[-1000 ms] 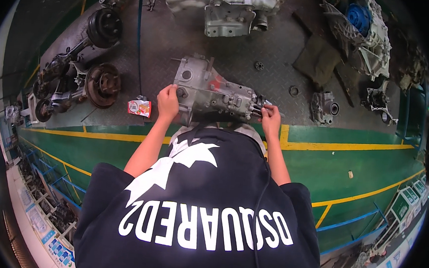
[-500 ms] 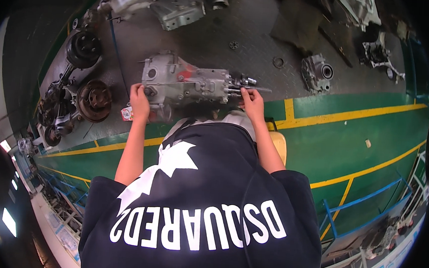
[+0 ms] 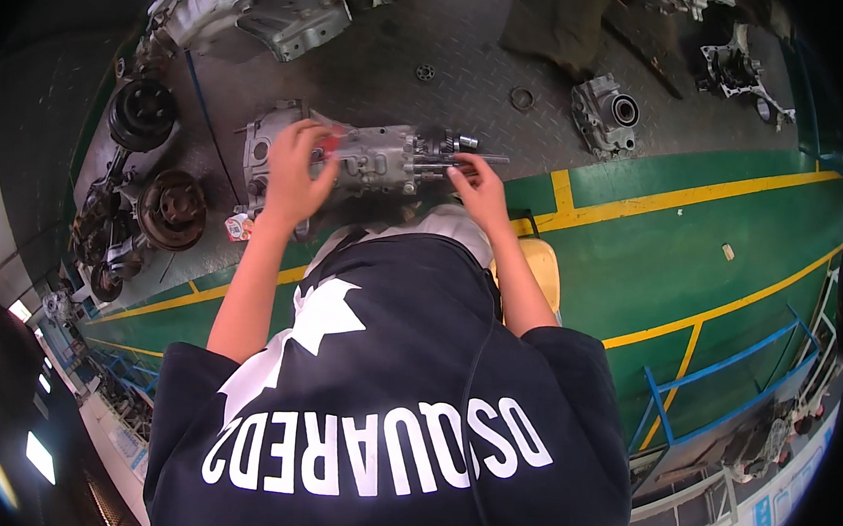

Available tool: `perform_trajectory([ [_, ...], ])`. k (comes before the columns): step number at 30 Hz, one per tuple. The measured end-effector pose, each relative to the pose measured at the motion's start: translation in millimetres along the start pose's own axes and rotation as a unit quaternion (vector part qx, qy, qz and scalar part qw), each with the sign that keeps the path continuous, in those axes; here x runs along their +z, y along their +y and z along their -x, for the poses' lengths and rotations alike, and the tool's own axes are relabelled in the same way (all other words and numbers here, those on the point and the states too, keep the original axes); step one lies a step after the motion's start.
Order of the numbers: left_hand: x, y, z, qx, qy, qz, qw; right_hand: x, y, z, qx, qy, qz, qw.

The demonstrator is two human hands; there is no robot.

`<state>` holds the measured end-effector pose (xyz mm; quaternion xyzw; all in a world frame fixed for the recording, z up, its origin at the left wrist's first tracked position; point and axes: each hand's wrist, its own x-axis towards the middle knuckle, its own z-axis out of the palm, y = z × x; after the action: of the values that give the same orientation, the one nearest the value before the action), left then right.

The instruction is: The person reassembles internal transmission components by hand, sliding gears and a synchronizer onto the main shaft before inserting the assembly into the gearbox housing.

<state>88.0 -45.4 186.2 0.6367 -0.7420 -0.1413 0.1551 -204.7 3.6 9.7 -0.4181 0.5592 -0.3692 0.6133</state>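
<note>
A grey cast-metal gearbox (image 3: 375,152) lies on its side in front of me, with a red patch on its upper side. A toothed shaft end (image 3: 464,142) and thin metal rods (image 3: 492,159) stick out of its right end. My left hand (image 3: 298,171) is over the gearbox's left part, fingers curved and apart, covering some of the housing; nothing shows in it. At the right end, my right hand (image 3: 480,191) has thumb and fingertips closed about a thin rod. Its exact hold is partly hidden.
A small printed box (image 3: 239,227) sits left of the gearbox. Brake drums and an axle (image 3: 173,209) stand farther left. A large housing (image 3: 293,10), a ring (image 3: 521,98) and a smaller housing (image 3: 605,117) lie beyond. A yellow stool (image 3: 541,271) shows beside me.
My left hand has lifted off the gearbox's near left corner and moved farther over the housing, its fingers spreading. My right hand stays at the rods. The whole view has shifted slightly.
</note>
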Motion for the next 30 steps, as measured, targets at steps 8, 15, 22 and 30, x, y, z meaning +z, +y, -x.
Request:
perform_trajectory([
  [8, 52.7, 41.7, -11.3, 0.098, -0.164, 0.019, 0.981, 12.7, -2.3, -1.2, 0.128, -0.019, -0.152, 0.98],
  [15, 101.6, 38.2, -29.7, 0.071, -0.151, 0.032, 0.985, 13.5, -9.1, -14.1, 0.145, -0.027, -0.14, 0.979],
  [22, 117.7, 41.5, -35.2, 0.068, -0.12, -0.015, 0.99, 18.4, -3.2, -8.0, 0.087, 0.029, -0.102, 0.991],
  [30, 120.2, 39.7, -37.4, 0.052, -0.116, 0.002, 0.992, 21.8, -26.5, -16.8, 0.079, -0.022, -0.077, 0.994],
])
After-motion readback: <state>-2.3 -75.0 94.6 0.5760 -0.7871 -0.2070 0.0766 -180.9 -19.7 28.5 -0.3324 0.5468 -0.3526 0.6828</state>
